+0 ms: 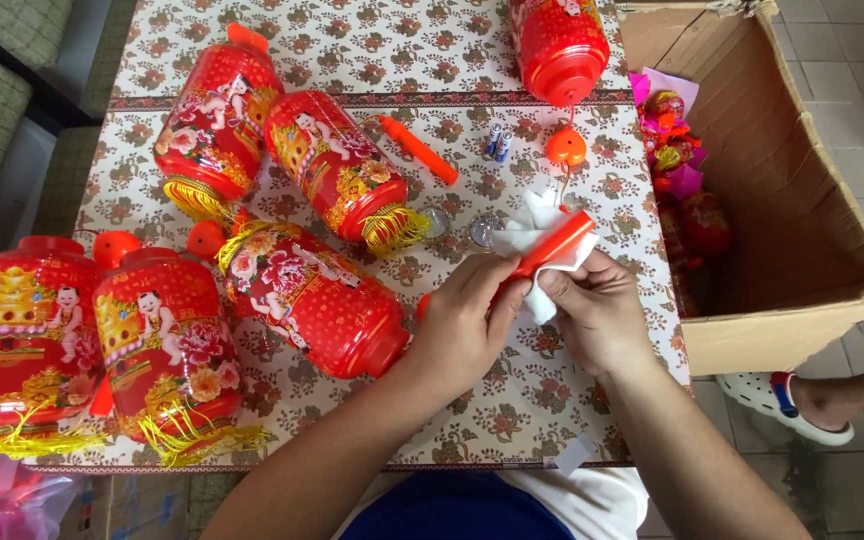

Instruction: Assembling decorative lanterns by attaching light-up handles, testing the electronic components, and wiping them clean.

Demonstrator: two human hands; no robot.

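My left hand [464, 322] grips an orange plastic stick [554, 247] that slants up to the right. A white tissue [537, 232] is wrapped around the stick, and my right hand [597, 308] pinches that tissue against it. Both hands hover over the flower-patterned tablecloth [512, 400] near the table's front edge. A red barrel-shaped lantern [314, 297] with yellow tassels lies just left of my left hand.
Several more red lanterns [337, 170] lie across the table, one [559, 45] at the far edge. A second orange stick [418, 149], two small batteries [498, 141] and an orange ball [566, 147] lie nearby. An open cardboard box [802, 200] with colourful items stands at right. Another person's sandalled foot [802, 405] is on the floor.
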